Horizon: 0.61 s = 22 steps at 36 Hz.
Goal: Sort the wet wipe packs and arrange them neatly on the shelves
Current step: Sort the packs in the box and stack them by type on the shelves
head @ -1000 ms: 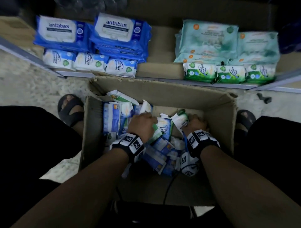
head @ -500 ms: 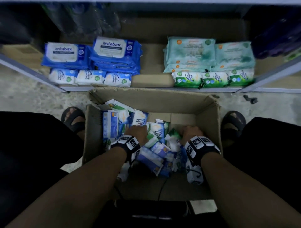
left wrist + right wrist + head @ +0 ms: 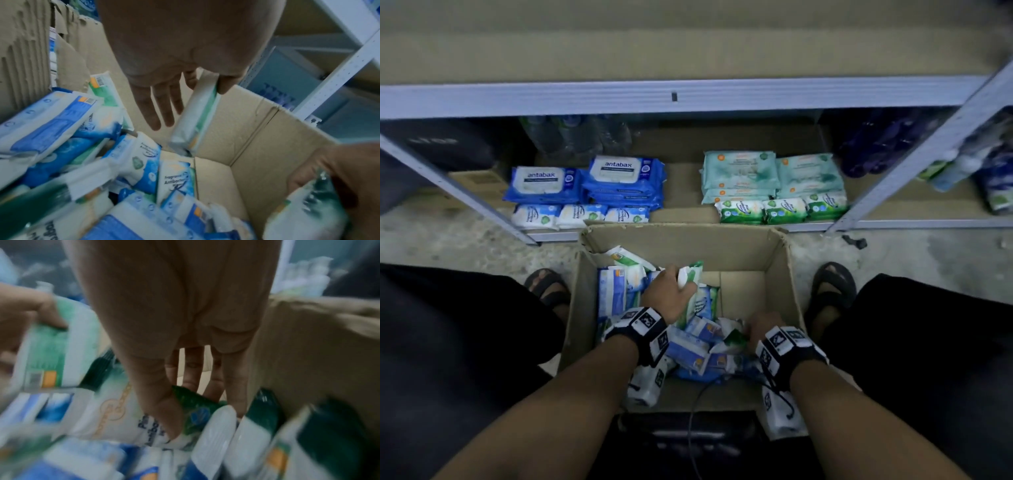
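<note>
An open cardboard box [image 3: 681, 236] between my feet holds several loose blue-white and green-white wipe packs [image 3: 688, 346]. My left hand [image 3: 667, 289] is raised over the pile and pinches a green-white pack [image 3: 195, 120] between thumb and fingers. My right hand [image 3: 762, 325] is low at the box's right side, thumb and fingers closed on a dark green pack [image 3: 195, 412]. On the bottom shelf [image 3: 893, 224] lie blue Antabax packs [image 3: 616, 178] with small blue-white packs [image 3: 580, 216] in front, and teal packs [image 3: 774, 174] with small green packs [image 3: 780, 210] in front.
A grey shelf rail [image 3: 674, 97] crosses above the bottom shelf, with slanted uprights [image 3: 914, 171] at both sides. Bottled goods [image 3: 578, 137] stand at the shelf's back. My sandalled feet [image 3: 832, 284] flank the box on the concrete floor. A bare shelf gap [image 3: 683, 192] separates the blue and teal stacks.
My left hand has lifted a green-white pack up out of the pile. My right hand has moved nearer and lower in the box onto a green pack. The head view has tilted upward.
</note>
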Tool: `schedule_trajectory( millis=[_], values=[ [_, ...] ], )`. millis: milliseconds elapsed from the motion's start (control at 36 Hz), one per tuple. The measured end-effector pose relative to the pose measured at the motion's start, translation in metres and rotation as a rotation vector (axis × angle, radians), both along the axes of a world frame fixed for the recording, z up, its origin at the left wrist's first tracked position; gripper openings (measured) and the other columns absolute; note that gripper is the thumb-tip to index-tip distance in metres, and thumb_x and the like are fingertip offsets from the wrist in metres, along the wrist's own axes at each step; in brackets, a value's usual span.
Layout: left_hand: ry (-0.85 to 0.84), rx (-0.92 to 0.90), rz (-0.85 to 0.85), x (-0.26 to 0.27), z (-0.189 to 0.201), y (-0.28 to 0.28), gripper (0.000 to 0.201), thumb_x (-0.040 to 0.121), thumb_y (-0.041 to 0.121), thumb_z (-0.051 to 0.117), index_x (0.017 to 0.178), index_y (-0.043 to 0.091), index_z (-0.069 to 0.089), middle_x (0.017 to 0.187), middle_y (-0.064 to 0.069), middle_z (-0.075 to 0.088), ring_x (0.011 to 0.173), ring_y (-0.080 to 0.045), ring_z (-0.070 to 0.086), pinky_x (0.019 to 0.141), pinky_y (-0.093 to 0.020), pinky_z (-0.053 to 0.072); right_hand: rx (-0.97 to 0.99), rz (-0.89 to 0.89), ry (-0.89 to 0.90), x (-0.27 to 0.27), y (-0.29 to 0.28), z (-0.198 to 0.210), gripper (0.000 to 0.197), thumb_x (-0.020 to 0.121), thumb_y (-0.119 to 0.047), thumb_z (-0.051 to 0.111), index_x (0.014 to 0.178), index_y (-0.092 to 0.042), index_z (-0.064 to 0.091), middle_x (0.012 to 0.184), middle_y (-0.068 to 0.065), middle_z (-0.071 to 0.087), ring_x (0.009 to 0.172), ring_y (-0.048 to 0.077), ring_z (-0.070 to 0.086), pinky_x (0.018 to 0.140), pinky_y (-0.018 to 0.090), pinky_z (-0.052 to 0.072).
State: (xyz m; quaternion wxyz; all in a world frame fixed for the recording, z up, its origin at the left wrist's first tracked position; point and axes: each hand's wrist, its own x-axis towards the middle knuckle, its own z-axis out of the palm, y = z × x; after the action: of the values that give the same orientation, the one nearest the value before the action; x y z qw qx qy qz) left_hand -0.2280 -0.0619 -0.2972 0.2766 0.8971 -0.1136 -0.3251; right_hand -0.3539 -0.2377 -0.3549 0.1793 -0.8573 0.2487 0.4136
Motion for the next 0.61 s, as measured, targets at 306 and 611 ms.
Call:
schedule_trajectory(
  millis=[306,611],
  values=[
    [0.245,-0.225,0.388,-0.022,0.040,-0.008,0.071,0.082,0.062,0.037,0.136,0.018,0.048,0.142,-0.012,0.049,0.126,-0.030,0.048,0.107,-0.043,0.037,0.066,-0.315,-0.224,-0.015,-0.007,0.064,0.029,0.084,-0.037,0.068,0.106,-0.018,0.073,0.101,0.007,0.070,0.089,0.026,0.065,0.069,0.022,0.043],
    [0.548,-0.387,0.600,-0.028,0.025,-0.014,0.091,0.053,0.065,0.041,0.127,0.014,0.057,0.136,-0.023,0.052,0.118,-0.038,0.053,0.102,-0.055,0.044,0.216,-0.580,-0.448,-0.019,-0.002,0.082,0.034,0.089,-0.039,0.063,0.109,-0.012,0.070,0.108,0.011,0.069,0.088,0.023,0.057,0.077,0.026,0.043]
  ],
)
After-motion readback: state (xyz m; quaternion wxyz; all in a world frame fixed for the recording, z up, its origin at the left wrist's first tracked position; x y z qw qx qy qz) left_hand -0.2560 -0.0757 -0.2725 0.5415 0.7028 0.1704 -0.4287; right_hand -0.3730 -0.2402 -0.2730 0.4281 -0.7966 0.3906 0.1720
